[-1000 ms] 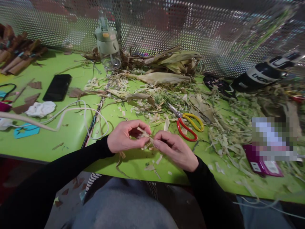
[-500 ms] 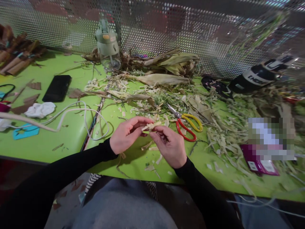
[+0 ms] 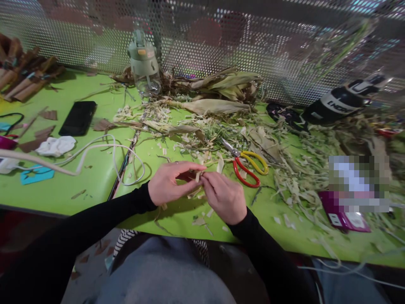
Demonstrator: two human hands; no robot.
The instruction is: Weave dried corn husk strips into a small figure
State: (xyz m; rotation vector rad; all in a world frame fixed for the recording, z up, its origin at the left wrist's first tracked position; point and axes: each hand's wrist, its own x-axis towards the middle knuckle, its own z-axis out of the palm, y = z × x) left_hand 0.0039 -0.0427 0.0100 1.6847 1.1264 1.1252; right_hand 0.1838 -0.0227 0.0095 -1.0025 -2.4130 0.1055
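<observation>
My left hand (image 3: 167,182) pinches a small pale folded strip of corn husk (image 3: 198,175) between thumb and fingertips. Against the same piece my right hand (image 3: 226,197) presses thumb and curled fingers, which hide part of it. Both hands are just above the green tabletop (image 3: 186,219), near its front edge. Scissors (image 3: 236,154) with one red and one yellow handle lie partly open beyond the right hand. Scraps of husk (image 3: 220,164) are scattered around and below the hands.
Dried corn husks (image 3: 215,105) and shreds cover the back and right. A clear drink bottle (image 3: 145,69) stands by the perforated metal screen; a black bottle (image 3: 340,101) leans at right. A phone (image 3: 77,118), white cable (image 3: 114,156) and purple packet (image 3: 346,215) lie on the table.
The right hand has turned, its fingers curling tighter, knuckles facing up. The husk piece has been turned from lying slantwise to a short upright end between the fingertips.
</observation>
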